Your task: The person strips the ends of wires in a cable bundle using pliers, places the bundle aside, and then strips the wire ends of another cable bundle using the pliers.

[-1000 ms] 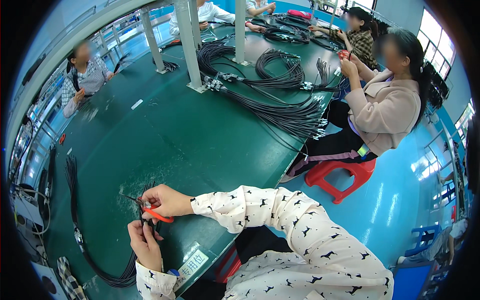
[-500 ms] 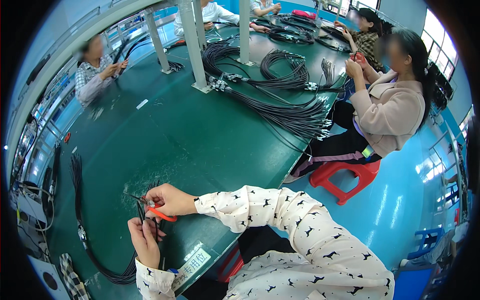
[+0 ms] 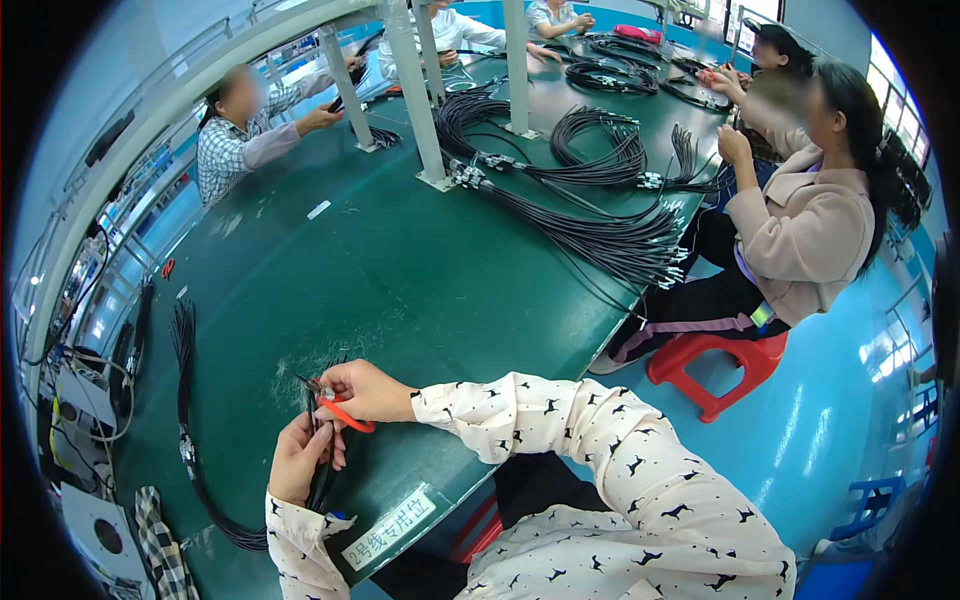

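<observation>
My right hand [image 3: 368, 392] is closed around a pair of scissors with orange-red handles [image 3: 350, 417]; the dark blades point up and left. Just below it, my left hand [image 3: 303, 462] pinches thin black cables [image 3: 319, 488], its fingertips close to the scissors. Whether the blades touch a cable is too small to make out. The cables belong to a dark bundle that trails under my left wrist. Left of my hands, a long black cable bundle [image 3: 185, 385] curves along the table, with a light-coloured band around its middle.
Fine clippings lie on the green table [image 3: 350, 270] beyond my hands. A large black cable harness [image 3: 590, 232] spreads across the right side. Grey posts [image 3: 422, 120] rise from the tabletop. A person on a red stool [image 3: 715, 375] sits at the right; other people work farther off.
The whole view has shifted, so the table appears farther right. My left hand has moved up closer to the scissors. The person at the far left now stretches an arm to the right.
</observation>
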{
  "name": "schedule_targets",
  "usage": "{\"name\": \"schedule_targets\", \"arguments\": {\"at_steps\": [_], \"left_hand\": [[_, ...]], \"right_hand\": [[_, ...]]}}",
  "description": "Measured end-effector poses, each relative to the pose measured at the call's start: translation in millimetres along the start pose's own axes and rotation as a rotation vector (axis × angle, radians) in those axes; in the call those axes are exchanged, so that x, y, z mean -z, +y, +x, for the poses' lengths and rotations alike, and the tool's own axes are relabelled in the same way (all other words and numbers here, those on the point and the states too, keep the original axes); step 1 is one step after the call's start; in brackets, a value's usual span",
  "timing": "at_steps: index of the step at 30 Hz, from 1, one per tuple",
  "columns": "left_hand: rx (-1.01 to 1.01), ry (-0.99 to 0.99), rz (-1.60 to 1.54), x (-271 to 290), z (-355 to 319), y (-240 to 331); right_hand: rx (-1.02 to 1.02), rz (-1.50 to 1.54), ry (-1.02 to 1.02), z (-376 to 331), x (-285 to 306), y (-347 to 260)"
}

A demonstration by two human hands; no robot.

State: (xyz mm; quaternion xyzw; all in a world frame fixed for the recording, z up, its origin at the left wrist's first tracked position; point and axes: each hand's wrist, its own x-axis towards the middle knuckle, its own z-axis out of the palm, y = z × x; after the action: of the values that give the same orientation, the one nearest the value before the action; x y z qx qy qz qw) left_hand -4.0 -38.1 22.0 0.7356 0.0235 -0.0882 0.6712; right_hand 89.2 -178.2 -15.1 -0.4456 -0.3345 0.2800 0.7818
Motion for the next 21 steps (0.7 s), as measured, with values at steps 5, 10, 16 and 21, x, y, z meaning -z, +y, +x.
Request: {"name": "schedule_targets", "arguments": {"at_steps": [5,10,16,21], "left_hand": [[0.040,-0.002,-0.051,5.9,3.9,3.4],[0.093,0.001,-0.166,9.0,7.3,-0.8],[0.036,0.108,-0.139,3.1,5.8,-6.4],[0.037,0.146,-0.104,2.0,-2.4,-6.1]], "right_hand": [[-0.003,-0.041,0.042,1.4,1.2,-3.2],[0.000,0.001,0.086,3.3,2.6,0.1],[-0.009,-0.039,0.084,2.3,3.2,0.5],[0.018,-0.016,0.069,1.9,0.5,0.2]]}}
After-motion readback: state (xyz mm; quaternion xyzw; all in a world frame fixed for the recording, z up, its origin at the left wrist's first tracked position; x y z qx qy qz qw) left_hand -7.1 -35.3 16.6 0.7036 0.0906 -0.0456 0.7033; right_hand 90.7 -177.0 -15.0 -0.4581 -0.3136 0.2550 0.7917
